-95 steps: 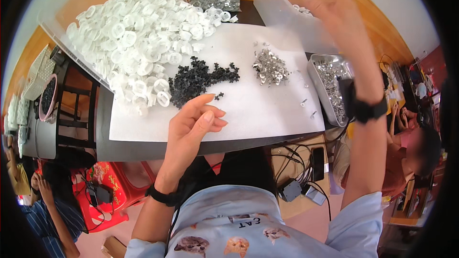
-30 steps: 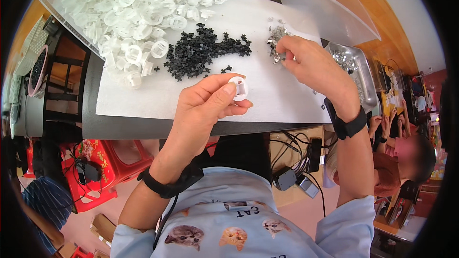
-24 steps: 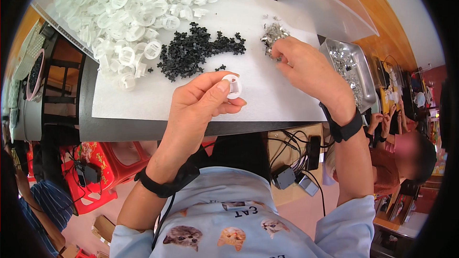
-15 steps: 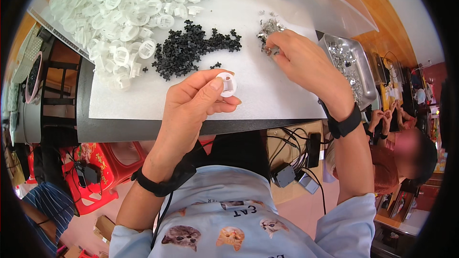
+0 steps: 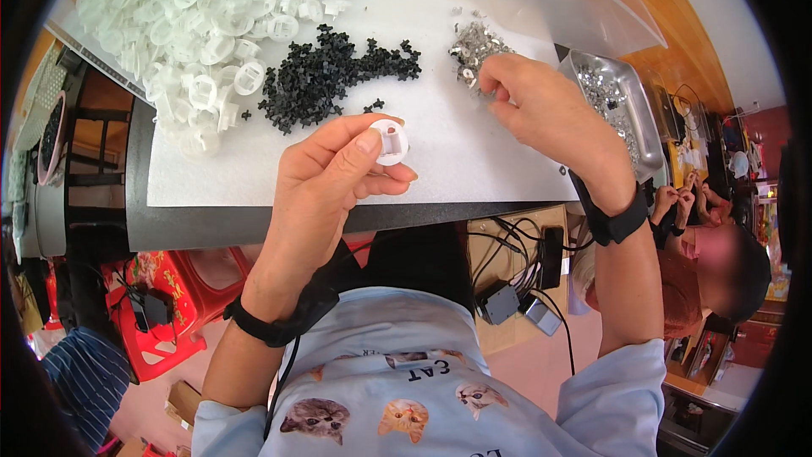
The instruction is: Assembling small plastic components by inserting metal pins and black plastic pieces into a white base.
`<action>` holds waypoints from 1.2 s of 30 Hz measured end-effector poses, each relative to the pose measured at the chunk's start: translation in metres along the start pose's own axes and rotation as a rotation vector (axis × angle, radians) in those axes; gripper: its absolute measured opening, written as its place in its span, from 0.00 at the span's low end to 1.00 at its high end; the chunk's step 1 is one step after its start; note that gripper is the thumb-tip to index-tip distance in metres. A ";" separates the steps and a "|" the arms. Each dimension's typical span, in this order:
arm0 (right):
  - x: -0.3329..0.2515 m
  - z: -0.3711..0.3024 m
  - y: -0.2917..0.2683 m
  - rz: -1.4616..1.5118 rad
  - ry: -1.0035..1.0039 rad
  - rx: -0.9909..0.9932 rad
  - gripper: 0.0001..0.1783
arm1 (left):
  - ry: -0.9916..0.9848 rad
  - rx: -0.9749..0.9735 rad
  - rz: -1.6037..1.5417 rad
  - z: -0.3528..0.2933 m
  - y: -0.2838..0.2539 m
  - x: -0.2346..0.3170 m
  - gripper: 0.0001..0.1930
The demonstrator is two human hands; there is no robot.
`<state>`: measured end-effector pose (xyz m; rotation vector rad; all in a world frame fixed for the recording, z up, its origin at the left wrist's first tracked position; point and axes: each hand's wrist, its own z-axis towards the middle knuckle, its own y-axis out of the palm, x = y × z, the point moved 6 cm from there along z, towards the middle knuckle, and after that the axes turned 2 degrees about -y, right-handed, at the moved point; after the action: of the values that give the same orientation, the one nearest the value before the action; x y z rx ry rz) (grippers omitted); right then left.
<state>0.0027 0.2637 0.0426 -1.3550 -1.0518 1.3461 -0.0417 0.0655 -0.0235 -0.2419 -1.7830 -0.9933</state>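
Left hand (image 5: pixel 326 167) pinches round white plastic piece (image 5: pixel 395 144) (rectangular cutout); right hand (image 5: pixel 550 106) sits curled by shiny metal bits (image 5: pixel 475 46), can't tell its grip.

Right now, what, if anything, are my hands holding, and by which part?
The left hand pinches a white round plastic piece by its left rim. Whether the right hand, near the small silvery metal parts, holds anything cannot be told.
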 end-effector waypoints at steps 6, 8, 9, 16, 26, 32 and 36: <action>0.000 -0.007 -0.002 -0.004 0.054 -0.017 0.10 | 0.008 0.008 -0.014 0.000 -0.002 -0.001 0.16; 0.000 -0.009 -0.002 -0.042 0.037 0.001 0.11 | 0.007 0.002 -0.014 0.000 -0.001 -0.001 0.16; -0.003 -0.009 -0.004 -0.041 0.037 0.000 0.11 | 0.007 -0.003 -0.013 0.000 -0.002 -0.001 0.16; 0.003 -0.007 0.001 -0.056 0.024 0.038 0.09 | 0.018 -0.013 -0.019 0.000 -0.001 -0.001 0.16; -0.009 -0.008 -0.002 0.059 0.021 -0.036 0.11 | 0.027 -0.013 -0.021 -0.001 -0.002 -0.001 0.16; -0.018 -0.005 0.002 -0.050 -0.171 0.032 0.15 | 0.033 -0.010 -0.024 -0.002 -0.002 -0.001 0.16; -0.032 0.004 0.010 -0.009 -0.183 -0.056 0.13 | 0.044 -0.007 -0.032 -0.002 -0.002 -0.001 0.16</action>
<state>-0.0023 0.2303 0.0393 -1.2837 -1.2250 1.4647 -0.0407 0.0629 -0.0253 -0.1952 -1.7491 -1.0198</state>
